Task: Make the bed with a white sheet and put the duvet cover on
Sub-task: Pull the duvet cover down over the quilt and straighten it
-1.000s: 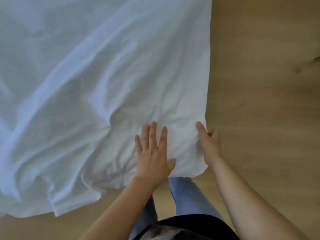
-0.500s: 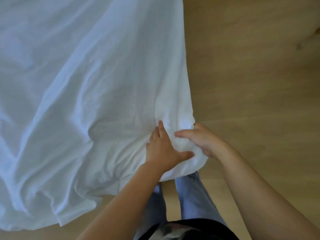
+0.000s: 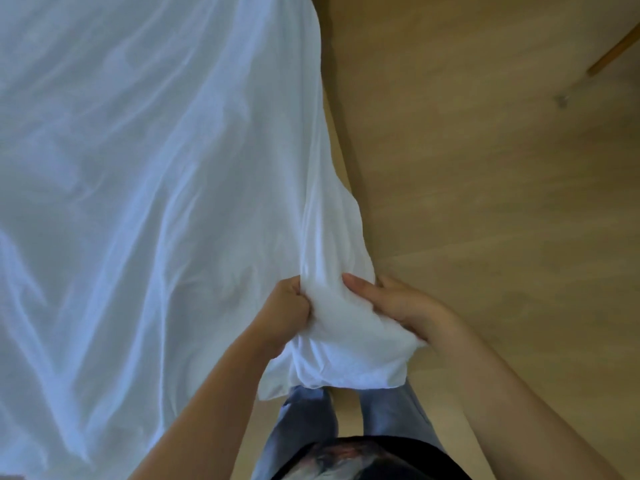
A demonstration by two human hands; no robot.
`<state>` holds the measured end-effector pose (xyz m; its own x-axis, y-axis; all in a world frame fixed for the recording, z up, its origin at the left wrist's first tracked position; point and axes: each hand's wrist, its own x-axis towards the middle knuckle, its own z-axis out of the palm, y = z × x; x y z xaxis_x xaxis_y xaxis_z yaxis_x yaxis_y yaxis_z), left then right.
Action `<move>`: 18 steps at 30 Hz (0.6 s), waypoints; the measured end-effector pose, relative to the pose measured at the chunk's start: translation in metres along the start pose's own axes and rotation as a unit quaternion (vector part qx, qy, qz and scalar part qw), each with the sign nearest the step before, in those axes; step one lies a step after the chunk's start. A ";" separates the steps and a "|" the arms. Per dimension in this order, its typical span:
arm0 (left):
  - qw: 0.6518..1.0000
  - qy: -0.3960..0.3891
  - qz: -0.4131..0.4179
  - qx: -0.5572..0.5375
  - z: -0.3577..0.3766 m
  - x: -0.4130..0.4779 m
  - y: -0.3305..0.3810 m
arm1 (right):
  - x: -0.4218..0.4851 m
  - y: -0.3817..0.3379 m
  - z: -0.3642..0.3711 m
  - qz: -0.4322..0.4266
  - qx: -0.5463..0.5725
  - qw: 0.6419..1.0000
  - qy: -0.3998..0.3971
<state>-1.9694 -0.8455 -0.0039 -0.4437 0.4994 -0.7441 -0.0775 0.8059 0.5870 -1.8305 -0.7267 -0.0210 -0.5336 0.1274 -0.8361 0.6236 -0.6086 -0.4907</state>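
From the head camera: the left hand (image 3: 287, 311), flat on the sheet (image 3: 156, 168) a second ago, now grips its near corner in a fist. The right hand (image 3: 405, 306) clasps the same bunch from the other side, above the floor (image 3: 485, 168) — probably ready for pulling taut and tucking. One sheet, two hands — no duvet cover in sight.

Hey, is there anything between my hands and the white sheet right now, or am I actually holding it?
Nothing visible stands between them. The left hand and right hand both grip the bunched corner of the white sheet directly, above the wooden floor.
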 end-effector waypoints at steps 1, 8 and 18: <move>1.000 -0.004 -0.002 0.014 0.000 -0.001 0.001 | 0.000 0.003 0.002 0.009 0.018 1.000 -0.023; 0.988 0.051 0.004 0.148 0.026 -0.006 0.019 | -0.009 0.008 0.009 -0.106 0.034 0.985 0.134; 0.977 0.203 0.071 0.011 0.011 0.005 0.035 | -0.026 0.011 0.021 -0.155 -0.179 0.940 0.246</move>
<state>-1.9642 -0.8111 0.0092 -0.7660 0.4430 -0.4658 0.0279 0.7468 0.6644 -1.8218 -0.7532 0.0009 -0.4466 0.6558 -0.6087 0.6819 -0.1910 -0.7061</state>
